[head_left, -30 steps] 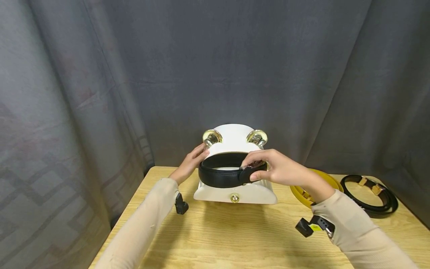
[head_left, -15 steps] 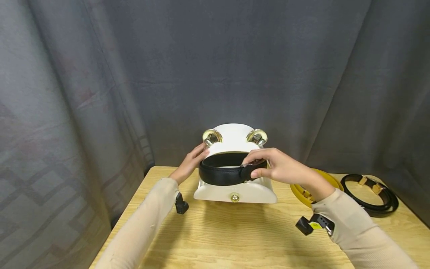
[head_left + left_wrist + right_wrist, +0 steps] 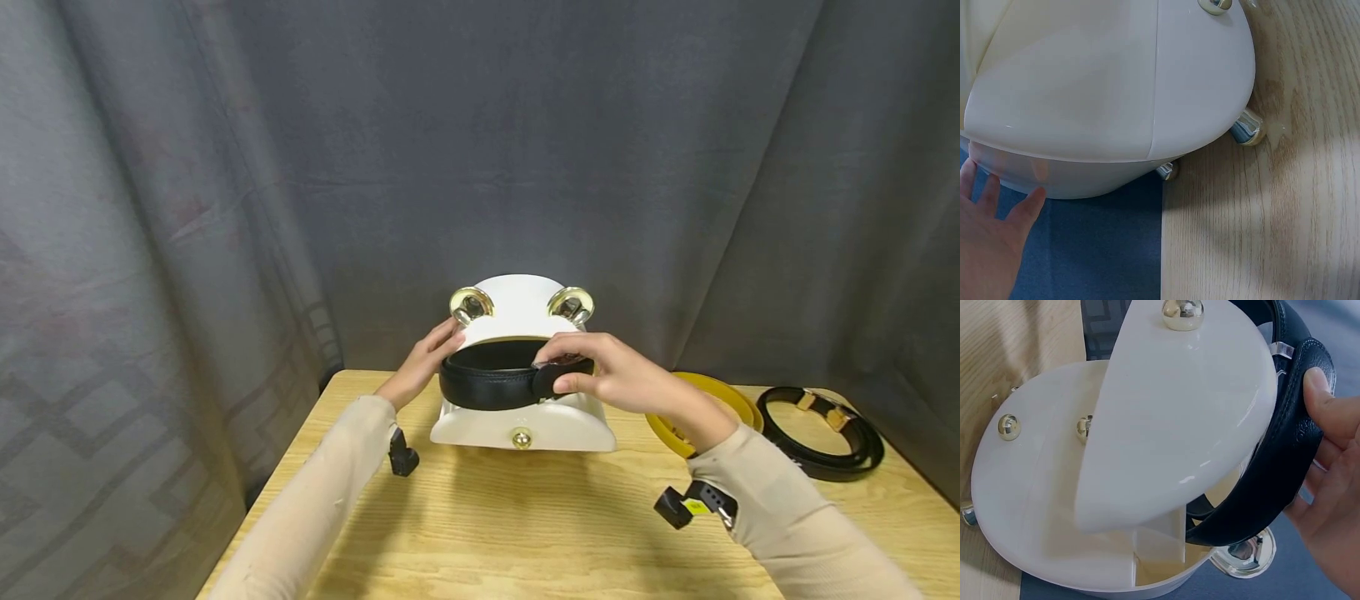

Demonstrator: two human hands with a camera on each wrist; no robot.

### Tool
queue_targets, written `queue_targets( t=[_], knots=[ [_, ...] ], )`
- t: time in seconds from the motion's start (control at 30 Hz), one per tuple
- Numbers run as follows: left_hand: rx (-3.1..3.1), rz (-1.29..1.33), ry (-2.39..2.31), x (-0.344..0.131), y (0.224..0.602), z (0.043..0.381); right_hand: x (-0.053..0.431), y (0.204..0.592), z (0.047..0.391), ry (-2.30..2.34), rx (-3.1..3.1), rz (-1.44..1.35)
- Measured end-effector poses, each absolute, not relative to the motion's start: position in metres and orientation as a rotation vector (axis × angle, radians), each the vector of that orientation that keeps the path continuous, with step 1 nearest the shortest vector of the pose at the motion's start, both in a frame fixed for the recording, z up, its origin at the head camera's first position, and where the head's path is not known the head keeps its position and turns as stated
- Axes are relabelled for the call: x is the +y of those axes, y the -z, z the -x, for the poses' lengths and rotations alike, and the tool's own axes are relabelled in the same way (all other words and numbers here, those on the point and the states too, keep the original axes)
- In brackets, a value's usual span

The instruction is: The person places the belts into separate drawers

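Observation:
A coiled black leather belt point(image 3: 487, 390) lies across the opening of a glossy white box point(image 3: 519, 302). My right hand point(image 3: 626, 375) pinches the belt near its buckle, thumb in front and fingers behind. In the right wrist view, the thumb presses on the strap end point(image 3: 1317, 381), and the lower part of the coil dips into the box behind a white front panel point(image 3: 1179, 425). My left hand point(image 3: 423, 364) rests its fingers against the box's left side; the left wrist view shows these fingertips point(image 3: 1038, 195) spread along the white wall.
A yellow belt point(image 3: 708, 392) and another black belt with gold fittings point(image 3: 855, 467) lie coiled on the wooden table point(image 3: 495, 533) at the right. Two gold round ornaments point(image 3: 472, 305) top the box, and a gold knob point(image 3: 522, 437) marks its front. A grey curtain point(image 3: 525, 150) hangs behind.
The belt and my right hand have shifted very slightly back and left over the box. My left hand keeps its place at the box's side.

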State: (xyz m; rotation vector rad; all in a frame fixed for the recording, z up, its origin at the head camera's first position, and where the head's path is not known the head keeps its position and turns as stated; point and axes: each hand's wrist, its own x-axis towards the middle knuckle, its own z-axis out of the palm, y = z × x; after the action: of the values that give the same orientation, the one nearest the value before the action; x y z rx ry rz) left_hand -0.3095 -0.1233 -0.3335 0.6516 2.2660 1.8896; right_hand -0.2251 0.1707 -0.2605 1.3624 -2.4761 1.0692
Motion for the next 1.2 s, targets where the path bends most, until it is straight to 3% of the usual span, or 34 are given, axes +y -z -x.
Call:
queue_targets(
  t=[0.53, 1.2],
  knots=[
    [2.314, -0.635, -1.900, -0.126, 0.362, 0.329, 0.168, 0.263, 0.227, -1.183, -2.558, -1.344],
    [2.333, -0.627, -1.893, -0.125, 0.360, 0.329, 0.169, 0.272, 0.235, -1.226, -2.562, -1.199]
  ],
)
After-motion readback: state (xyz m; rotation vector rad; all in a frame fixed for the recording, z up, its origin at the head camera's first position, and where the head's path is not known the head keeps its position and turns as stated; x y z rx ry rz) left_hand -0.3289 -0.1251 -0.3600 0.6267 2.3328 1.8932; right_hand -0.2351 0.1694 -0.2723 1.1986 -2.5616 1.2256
